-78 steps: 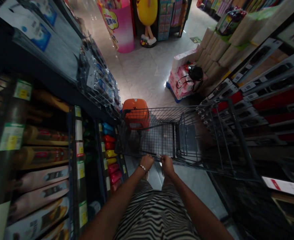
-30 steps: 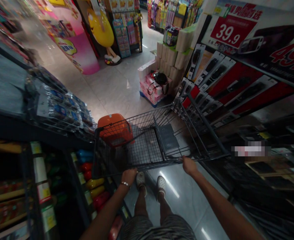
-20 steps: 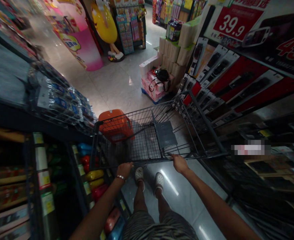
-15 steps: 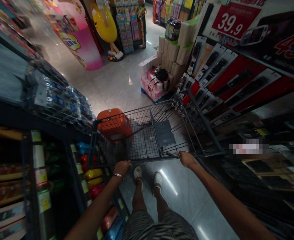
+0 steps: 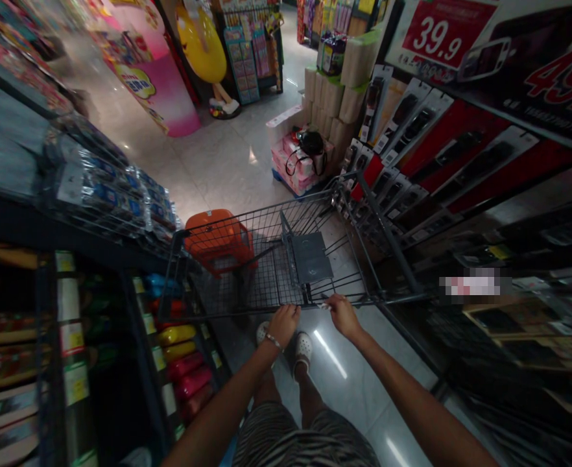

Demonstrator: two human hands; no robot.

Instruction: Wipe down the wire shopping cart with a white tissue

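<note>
So I've got a wire shopping cart point(image 5: 279, 295) parked sideways right in front of the person, handle end off to the right. Left hand point(image 5: 285, 326) is at the near rim, fingers curled, but I can't tell if they actually grip the wire. Right hand point(image 5: 343, 318) is just beside it, fingers nearly closed, looks like a pinch on a small pale bit point(image 5: 325, 305) by the rim, too tiny to identify. Orange plastic stool point(image 5: 218, 239) shows through the mesh at the far left; can't tell if it's inside or behind. My read: the step in hand is fiddly work at that near rim, and the next move calls for a steady pinch and not snagging the wire.
</note>
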